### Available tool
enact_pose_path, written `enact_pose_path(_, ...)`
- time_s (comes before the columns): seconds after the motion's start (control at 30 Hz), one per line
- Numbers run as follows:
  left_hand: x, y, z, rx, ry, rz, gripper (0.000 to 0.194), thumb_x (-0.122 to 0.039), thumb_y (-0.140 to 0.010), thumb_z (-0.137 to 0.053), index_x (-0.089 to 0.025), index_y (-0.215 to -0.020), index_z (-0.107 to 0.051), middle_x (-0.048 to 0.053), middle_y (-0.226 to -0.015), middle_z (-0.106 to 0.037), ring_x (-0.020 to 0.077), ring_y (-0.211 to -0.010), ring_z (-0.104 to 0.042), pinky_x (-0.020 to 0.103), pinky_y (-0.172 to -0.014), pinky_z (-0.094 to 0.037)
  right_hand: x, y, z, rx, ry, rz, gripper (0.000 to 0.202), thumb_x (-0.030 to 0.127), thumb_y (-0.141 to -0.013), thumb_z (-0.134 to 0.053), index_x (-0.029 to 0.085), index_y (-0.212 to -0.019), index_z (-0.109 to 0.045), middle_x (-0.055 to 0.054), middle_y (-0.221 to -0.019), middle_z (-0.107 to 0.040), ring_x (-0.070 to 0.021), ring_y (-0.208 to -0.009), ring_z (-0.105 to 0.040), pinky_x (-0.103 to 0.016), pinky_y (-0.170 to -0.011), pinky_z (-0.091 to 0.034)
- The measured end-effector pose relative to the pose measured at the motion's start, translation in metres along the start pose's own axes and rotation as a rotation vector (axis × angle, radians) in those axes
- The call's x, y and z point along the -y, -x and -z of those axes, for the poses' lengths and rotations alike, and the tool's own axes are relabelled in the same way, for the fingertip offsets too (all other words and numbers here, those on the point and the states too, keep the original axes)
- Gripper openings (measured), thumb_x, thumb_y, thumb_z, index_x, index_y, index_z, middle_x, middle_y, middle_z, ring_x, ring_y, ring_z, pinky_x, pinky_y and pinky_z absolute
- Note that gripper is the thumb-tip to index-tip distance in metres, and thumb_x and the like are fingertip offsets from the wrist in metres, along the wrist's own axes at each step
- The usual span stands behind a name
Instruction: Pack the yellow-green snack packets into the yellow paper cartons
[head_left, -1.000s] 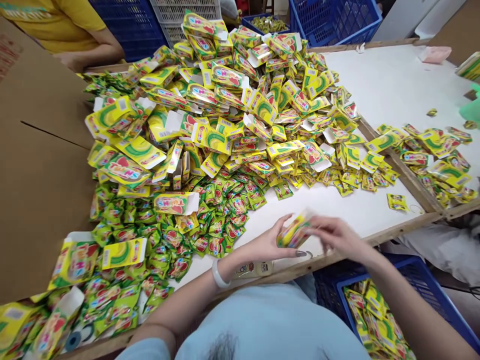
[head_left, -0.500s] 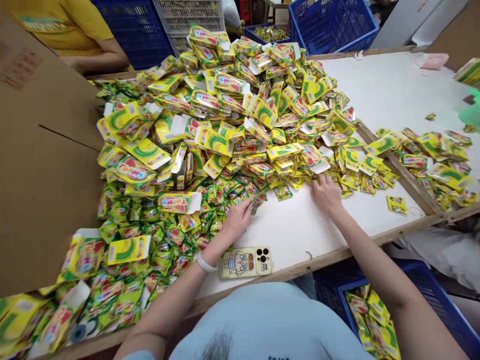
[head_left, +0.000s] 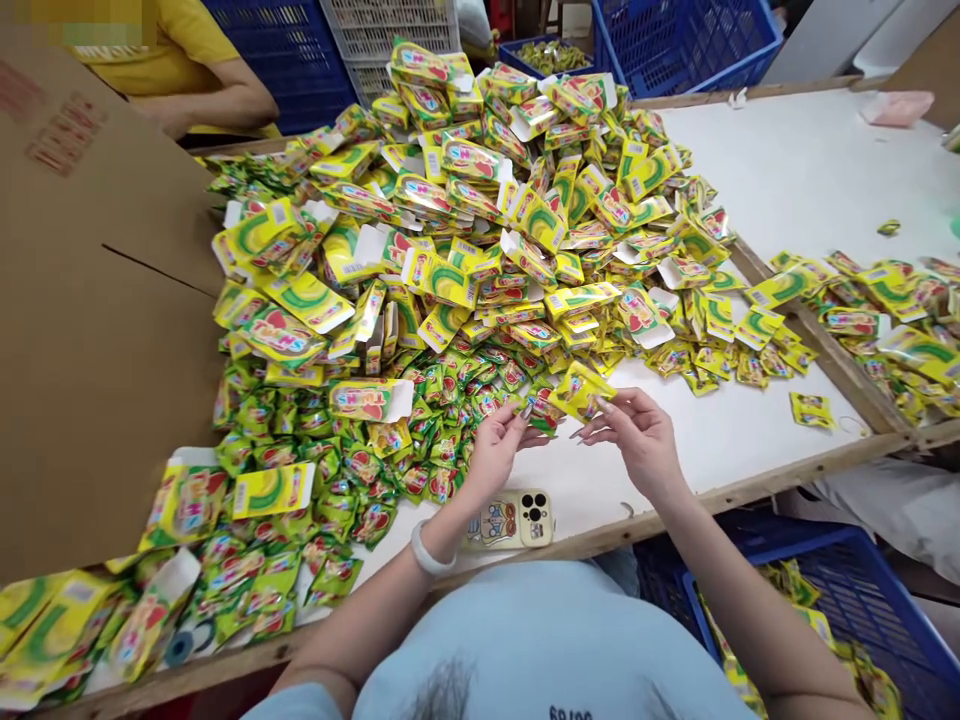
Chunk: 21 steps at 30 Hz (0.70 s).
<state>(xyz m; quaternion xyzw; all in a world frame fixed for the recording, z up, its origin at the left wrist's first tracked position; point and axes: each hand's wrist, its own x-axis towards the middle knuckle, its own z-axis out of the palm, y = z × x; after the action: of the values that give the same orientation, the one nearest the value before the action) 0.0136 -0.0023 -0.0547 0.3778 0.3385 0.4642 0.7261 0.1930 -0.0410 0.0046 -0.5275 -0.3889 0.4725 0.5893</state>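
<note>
Near the middle of the white table, my left hand pinches a small green packet. Close on its right, my right hand holds a small yellow packet between thumb and fingers. The two packets are side by side, their edges meeting or nearly so. Behind my hands rises a large heap of yellow and green boxes, many with open white flaps. Loose green packets spread out left of my left hand. A phone in a cartoon case lies below my left hand, partly covered by my wrist.
A large cardboard box stands at the left. Wooden strips edge and divide the table, with more boxes on the right. Blue crates are behind, and another blue crate is below right. A person's yellow sleeve shows at the back left.
My right hand has moved left and up from the table by the heap and now holds a yellow packet. My left hand has shifted slightly right with its green packet. The whole view has shifted slightly.
</note>
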Motion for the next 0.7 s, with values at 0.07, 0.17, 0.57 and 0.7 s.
enact_pose_path(0.07, 0.0, 0.004, -0.003, -0.025, 0.034, -0.021, 0.041, -0.056, -0.079, -0.074, -0.019, -0.096, -0.066, 0.005, -0.093, -0.075, 0.0208, -0.086, -0.072, 0.039, -0.085, -0.061, -0.008, 0.0, -0.002, -0.085, -0.032, 0.074, 0.034, 0.043, -0.078, -0.079, 0.022, -0.088, -0.055, 0.004, -0.072, -0.069, -0.0161, -0.059, -0.072, -0.031, -0.056, -0.063)
enact_pose_path(0.17, -0.001, 0.007, -0.009, -0.022, 0.021, -0.058, 0.038, -0.055, -0.086, -0.065, -0.021, -0.102, -0.066, 0.008, -0.113, -0.073, 0.0234, -0.106, -0.069, 0.04, -0.093, -0.057, -0.018, 0.004, -0.005, -0.097, 0.003, 0.1, 0.034, 0.046, -0.079, -0.076, 0.023, -0.088, -0.053, 0.004, -0.074, -0.069, -0.0157, -0.059, -0.071, -0.033, -0.059, -0.063)
enact_pose_path(0.57, 0.039, 0.002, -0.04, 0.037, -0.186, -0.181, 0.037, -0.05, -0.091, -0.061, -0.016, -0.102, -0.072, 0.009, -0.1, -0.074, 0.0206, -0.091, -0.067, 0.034, -0.083, -0.056, -0.041, 0.026, 0.003, -0.204, 0.205, 0.044, 0.033, 0.052, -0.083, -0.068, 0.021, -0.093, -0.063, -0.005, -0.084, -0.071, -0.0159, -0.058, -0.061, -0.03, -0.048, -0.054)
enact_pose_path(0.7, 0.017, -0.045, -0.032, 0.256, -0.611, -0.42, 0.031, -0.034, -0.1, -0.047, -0.016, -0.117, -0.067, 0.013, -0.115, -0.071, 0.0228, -0.106, -0.066, 0.038, -0.093, -0.055, -0.032, 0.026, 0.066, -0.23, 0.512, 0.151, 0.033, 0.05, -0.083, -0.071, 0.019, -0.094, -0.069, -0.005, -0.09, -0.071, -0.0169, -0.07, -0.066, -0.028, -0.054, -0.058)
